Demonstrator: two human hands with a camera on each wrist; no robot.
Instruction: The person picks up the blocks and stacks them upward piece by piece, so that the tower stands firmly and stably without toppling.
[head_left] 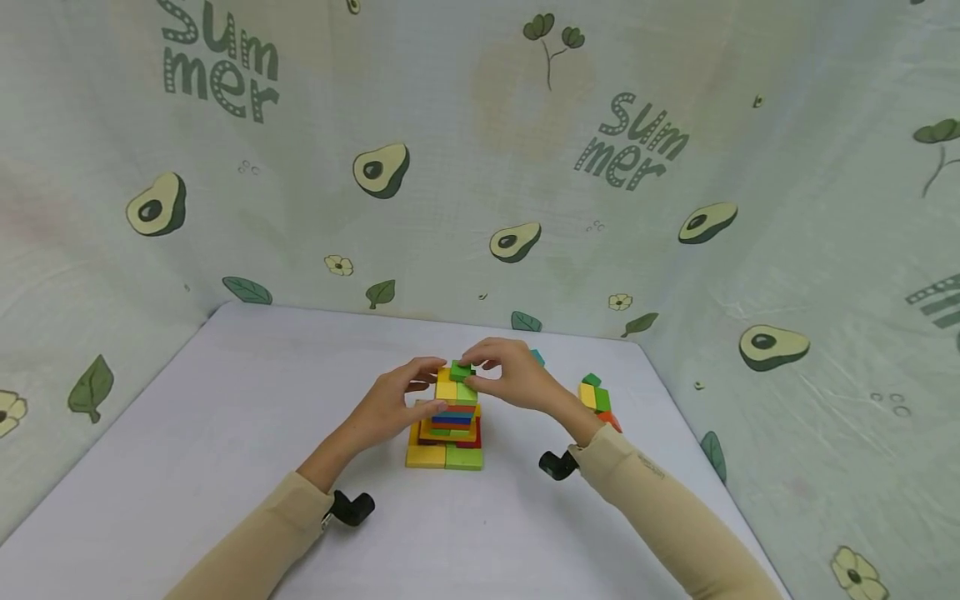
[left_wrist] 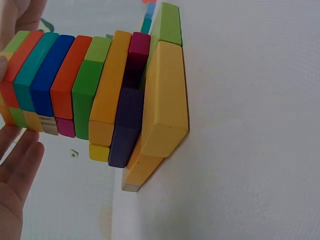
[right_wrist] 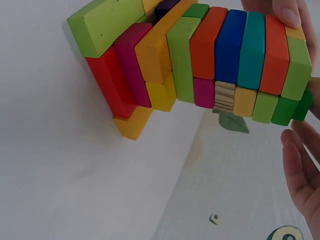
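Note:
A tower of colored wooden blocks (head_left: 453,422) stands on the white table, wider at its base and narrower above. At its top my right hand (head_left: 517,379) pinches a small green block (head_left: 461,372) between thumb and fingers; the block touches the top layer. My left hand (head_left: 393,402) is at the tower's left side, its thumb touching the front near the top and its other fingers loosely extended behind. In the left wrist view, red, teal and blue blocks (left_wrist: 50,75) form the upper layers. A striped block (right_wrist: 224,95) shows in the right wrist view.
To the right of the tower lie a yellow block (head_left: 587,395), a green block (head_left: 602,400) and an orange-red piece (head_left: 610,420). A small green piece (head_left: 592,380) is just behind them. A teal block (head_left: 537,357) is partly hidden behind my right hand. Patterned cloth (head_left: 435,275) surrounds the table.

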